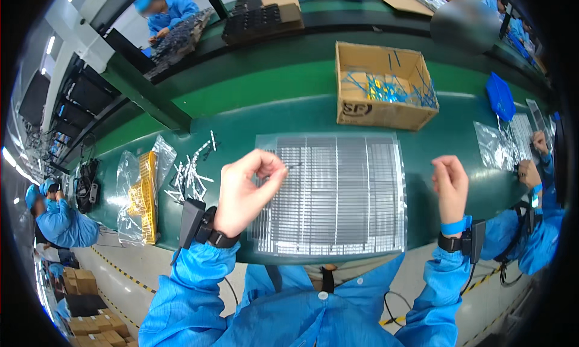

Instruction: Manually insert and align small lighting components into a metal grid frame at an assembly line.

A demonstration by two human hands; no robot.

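Note:
My left hand (246, 189) is raised over the left part of a stack of clear sheets with rows of thin grey strips (338, 196). Its thumb and forefinger pinch a small thin dark strip (294, 165). To the right of the stack, my right hand (452, 187) hovers above the green table with its fingertips pressed together. Whatever sits between those fingertips, if anything, is too small to name. Left of my left hand lies a loose pile of narrow white strips (192, 177).
Behind the sheets stands an open cardboard box (386, 113) holding blue and yellow strips. Yellow plastic pieces (145, 196) in clear bags lie at the left. A blue tray (500, 97) and a clear bag (496, 145) are at the right, near a co-worker's hands (531, 173).

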